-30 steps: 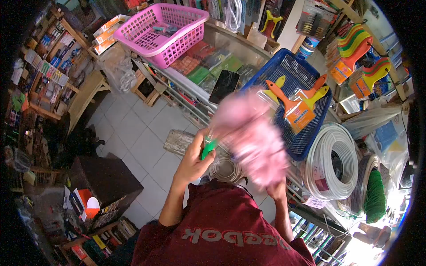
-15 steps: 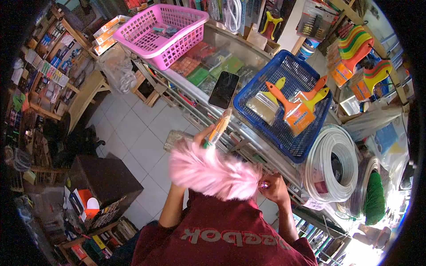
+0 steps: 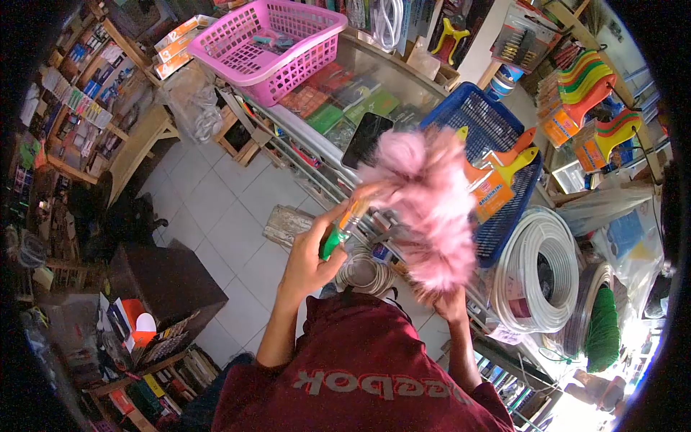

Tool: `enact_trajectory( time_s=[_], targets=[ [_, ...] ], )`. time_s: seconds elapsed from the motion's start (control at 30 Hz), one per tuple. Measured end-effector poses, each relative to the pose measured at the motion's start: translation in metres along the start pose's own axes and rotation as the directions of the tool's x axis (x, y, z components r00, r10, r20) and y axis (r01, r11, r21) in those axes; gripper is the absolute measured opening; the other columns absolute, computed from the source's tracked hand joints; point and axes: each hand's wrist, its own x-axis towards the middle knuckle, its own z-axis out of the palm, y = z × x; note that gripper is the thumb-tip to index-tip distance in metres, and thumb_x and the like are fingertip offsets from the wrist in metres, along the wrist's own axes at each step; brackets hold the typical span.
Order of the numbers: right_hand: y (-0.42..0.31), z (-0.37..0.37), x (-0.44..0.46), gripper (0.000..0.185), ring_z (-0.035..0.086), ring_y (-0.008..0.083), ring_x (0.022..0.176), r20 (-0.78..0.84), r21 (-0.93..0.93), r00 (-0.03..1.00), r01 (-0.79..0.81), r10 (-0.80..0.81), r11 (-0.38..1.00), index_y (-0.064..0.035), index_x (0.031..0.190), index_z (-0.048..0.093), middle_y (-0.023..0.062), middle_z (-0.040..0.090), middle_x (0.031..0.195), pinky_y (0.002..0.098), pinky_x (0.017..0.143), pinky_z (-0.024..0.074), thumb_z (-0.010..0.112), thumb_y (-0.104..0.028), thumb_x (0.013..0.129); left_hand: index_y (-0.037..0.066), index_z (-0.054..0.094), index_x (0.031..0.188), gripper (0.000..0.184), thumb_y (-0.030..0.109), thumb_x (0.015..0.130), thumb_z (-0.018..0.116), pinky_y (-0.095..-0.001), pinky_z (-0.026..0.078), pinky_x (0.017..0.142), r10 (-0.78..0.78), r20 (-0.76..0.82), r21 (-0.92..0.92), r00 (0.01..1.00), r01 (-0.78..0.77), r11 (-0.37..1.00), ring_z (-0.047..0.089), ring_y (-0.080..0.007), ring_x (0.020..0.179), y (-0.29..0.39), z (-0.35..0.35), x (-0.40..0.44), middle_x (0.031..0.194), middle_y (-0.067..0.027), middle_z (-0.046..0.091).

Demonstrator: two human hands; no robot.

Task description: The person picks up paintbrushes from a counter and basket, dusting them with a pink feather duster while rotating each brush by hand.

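Note:
A paintbrush with a green handle (image 3: 331,242) is held in my left hand (image 3: 311,263), its bristle end pointing up toward the counter. My right hand (image 3: 450,304) grips the lower end of a fluffy pink duster (image 3: 432,209), blurred by motion. The duster's top lies across the left part of a blue basket (image 3: 522,189) and close to a black phone (image 3: 367,139) on the glass counter. Orange and yellow brushes (image 3: 494,194) rest in the basket; the duster partly hides them.
A pink basket (image 3: 306,63) stands on the counter (image 3: 381,68). White cable coils (image 3: 534,270) and a green twine roll (image 3: 603,331) are at the right. More brushes (image 3: 576,108) hang at the upper right. A dark box (image 3: 169,281) stands lower left.
The pink duster has swung from in front of my chest up and right over the blue basket's edge. My left hand's brush is now uncovered. The view has shifted slightly.

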Motion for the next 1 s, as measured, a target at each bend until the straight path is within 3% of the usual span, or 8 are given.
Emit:
enact_trajectory(
  time_s=[0.07, 0.17, 0.3, 0.4, 0.57, 0.67, 0.73, 1.0],
  targets=[
    [0.0, -0.003, 0.009, 0.064, 0.051, 0.0224, 0.107, 0.183, -0.292, 0.983, 0.042, 0.013, 0.955, -0.0007, 0.125, 0.036, 0.0102, 0.051, 0.116, 0.0365, 0.093, 0.04, 0.058, 0.007, 0.065, -0.002, 0.049, 0.116, 0.046, 0.004, 0.071, 0.058, -0.0278, 0.038, 0.05, 0.055, -0.02, -0.016, 0.998, -0.055, 0.998, 0.042, -0.0133, 0.052, -0.012, 0.005, -0.004, 0.062, -0.0066, 0.043],
    [0.016, -0.005, -0.008, 0.061, 0.053, 0.0244, 0.104, 0.066, 0.523, 0.951, -0.291, 0.302, 0.801, -0.0004, 0.125, 0.038, 0.0121, 0.054, 0.11, 0.0399, 0.089, 0.0432, 0.06, 0.005, 0.069, -0.002, 0.046, 0.123, 0.056, 0.003, 0.07, 0.06, -0.0274, 0.046, 0.068, -0.005, 0.009, -0.169, 1.0, 0.007, 0.986, 0.059, -0.0149, 0.077, -0.018, 0.004, -0.003, 0.086, -0.0119, 0.06],
    [-0.017, -0.007, 0.011, 0.046, 0.054, 0.0228, 0.097, 0.083, -0.059, 0.997, 0.001, 0.004, 0.998, -0.0004, 0.113, 0.048, 0.015, 0.056, 0.105, 0.0365, 0.083, 0.0439, 0.06, 0.002, 0.069, -0.002, 0.044, 0.126, 0.056, -0.002, 0.072, 0.059, -0.0301, 0.047, 0.084, 0.082, -0.021, -0.154, 0.996, -0.085, 0.984, 0.061, -0.0215, 0.1, -0.002, 0.003, -0.004, 0.113, -0.0182, 0.059],
    [-0.038, -0.002, 0.021, 0.035, 0.056, 0.0217, 0.092, 0.029, -0.139, 0.982, 0.191, -0.188, 0.972, -0.0004, 0.104, 0.055, 0.0172, 0.057, 0.101, 0.0339, 0.078, 0.0443, 0.06, 0.0, 0.07, -0.003, 0.045, 0.125, 0.053, -0.003, 0.074, 0.058, -0.0304, 0.047, 0.085, 0.138, -0.003, -0.157, 0.99, -0.137, 0.978, 0.061, -0.0221, 0.1, -0.007, 0.006, -0.005, 0.117, -0.0187, 0.058],
    [-0.024, 0.001, 0.012, 0.018, 0.056, 0.0191, 0.082, -0.071, 0.325, 0.995, -0.048, 0.075, 0.944, 0.0, 0.092, 0.056, 0.0121, 0.061, 0.092, 0.0332, 0.071, 0.0458, 0.057, -0.006, 0.075, -0.003, 0.047, 0.122, 0.051, -0.003, 0.072, 0.061, -0.0301, 0.048, 0.083, 0.189, -0.083, -0.165, 0.979, -0.2, 0.966, 0.062, -0.021, 0.099, -0.002, 0.012, -0.003, 0.117, -0.018, 0.058],
    [-0.067, 0.011, 0.022, 0.012, 0.056, 0.0184, 0.068, -0.142, 0.011, 0.983, 0.122, -0.119, 0.992, -0.0001, 0.077, 0.059, 0.0081, 0.062, 0.082, 0.0331, 0.065, 0.0461, 0.054, -0.011, 0.079, -0.003, 0.048, 0.121, 0.051, -0.003, 0.072, 0.062, -0.0299, 0.048, 0.083, 0.147, -0.008, -0.119, 0.989, -0.147, 0.982, 0.062, -0.0203, 0.097, -0.016, 0.01, -0.01, 0.117, -0.0171, 0.058],
    [-0.066, 0.001, 0.028, 0.011, 0.051, 0.0184, 0.064, -0.022, 0.032, 0.984, -0.177, 0.178, 0.984, -0.0001, 0.075, 0.059, 0.0048, 0.061, 0.07, 0.036, 0.061, 0.0439, 0.058, -0.011, 0.077, -0.003, 0.048, 0.12, 0.05, -0.003, 0.072, 0.062, -0.0298, 0.048, 0.083, 0.175, -0.046, -0.106, 0.984, -0.179, 0.978, 0.062, -0.02, 0.097, -0.01, 0.013, -0.007, 0.117, -0.017, 0.058],
    [-0.064, -0.001, 0.033, 0.017, 0.055, 0.0162, 0.077, 0.018, -0.114, 0.951, -0.306, 0.31, 0.945, -0.0005, 0.091, 0.057, 0.0084, 0.059, 0.091, 0.0321, 0.067, 0.0467, 0.057, -0.01, 0.077, -0.004, 0.049, 0.119, 0.049, -0.001, 0.073, 0.063, -0.0311, 0.048, 0.083, 0.135, -0.073, -0.102, 0.988, -0.142, 0.985, 0.061, -0.0213, 0.098, 0.0, 0.015, -0.008, 0.116, -0.0182, 0.058]
  ],
)
